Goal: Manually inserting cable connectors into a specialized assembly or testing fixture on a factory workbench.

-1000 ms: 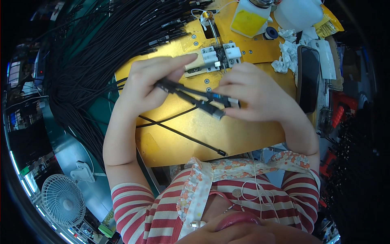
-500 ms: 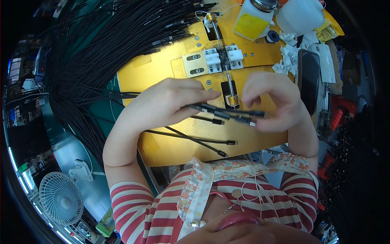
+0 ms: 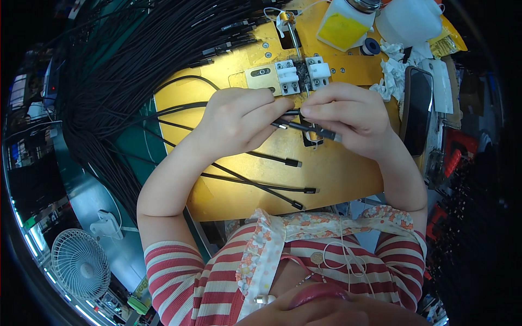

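My left hand [image 3: 236, 119] is closed round several black cables whose connector ends poke out past its fingertips. Facing it, my right hand [image 3: 350, 117] pinches the end of one cable [image 3: 293, 112], just in front of the metal fixture. Another cable connector [image 3: 325, 132] slants beneath the right fingers. Both hands hover over the gold metal plate [image 3: 261, 198]. The fixture's white blocks [image 3: 288, 76] stand just beyond the fingers, and the right hand partly hides the near metal rod. Below the hands, loose cable ends [image 3: 293, 162] with metal plugs lie on the plate.
A thick bundle of black cables [image 3: 125, 81] covers the left and far left. At the right lie a phone [image 3: 417, 108], crumpled tissue [image 3: 390, 76] and a dark spool [image 3: 371, 46]. A bottle with a yellow label [image 3: 345, 27] stands far right. A white fan [image 3: 81, 266] is lower left.
Both hands have moved away from me toward the fixture. My right hand has gone from loosely curled fingers to a pinch on a cable end, and the held cables have shifted along.
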The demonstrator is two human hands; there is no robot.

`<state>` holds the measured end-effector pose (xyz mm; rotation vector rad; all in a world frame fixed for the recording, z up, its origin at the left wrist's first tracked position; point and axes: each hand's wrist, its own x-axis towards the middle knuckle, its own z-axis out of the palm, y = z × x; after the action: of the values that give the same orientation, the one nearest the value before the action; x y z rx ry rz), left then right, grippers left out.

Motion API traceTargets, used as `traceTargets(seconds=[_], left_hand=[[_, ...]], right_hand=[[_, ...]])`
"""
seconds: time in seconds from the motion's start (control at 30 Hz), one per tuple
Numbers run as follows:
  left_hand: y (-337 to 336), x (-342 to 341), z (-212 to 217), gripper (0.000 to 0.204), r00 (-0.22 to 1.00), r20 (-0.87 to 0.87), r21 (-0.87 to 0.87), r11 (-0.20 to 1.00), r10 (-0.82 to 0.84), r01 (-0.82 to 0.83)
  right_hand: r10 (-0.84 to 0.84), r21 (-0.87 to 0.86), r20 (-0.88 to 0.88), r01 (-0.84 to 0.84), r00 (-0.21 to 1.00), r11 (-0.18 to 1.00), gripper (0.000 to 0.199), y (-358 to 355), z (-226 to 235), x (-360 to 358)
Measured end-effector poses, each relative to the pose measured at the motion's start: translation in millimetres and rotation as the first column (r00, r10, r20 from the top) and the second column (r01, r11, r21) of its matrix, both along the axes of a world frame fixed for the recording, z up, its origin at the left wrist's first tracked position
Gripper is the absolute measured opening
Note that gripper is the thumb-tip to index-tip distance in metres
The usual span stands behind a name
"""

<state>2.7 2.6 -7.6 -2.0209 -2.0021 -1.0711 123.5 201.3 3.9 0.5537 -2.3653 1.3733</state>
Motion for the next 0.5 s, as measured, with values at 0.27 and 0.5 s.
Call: traceTargets(seconds=[0.27,0.5], left_hand=[[7,-9,-10,0.041,0.996,-0.057,-0.008,0.998,0.062,-0.062],[11,-17,-26,0.044,0.970,-0.174,-0.058,0.981,0.171,-0.183]], right_hand=[[-0.167,0.083,0.026,0.164,0.986,0.983,0.010,7,-3,-6],[-0.354,0.122,0.099,0.341,0.930,0.932,0.006,13,-21,-19]])
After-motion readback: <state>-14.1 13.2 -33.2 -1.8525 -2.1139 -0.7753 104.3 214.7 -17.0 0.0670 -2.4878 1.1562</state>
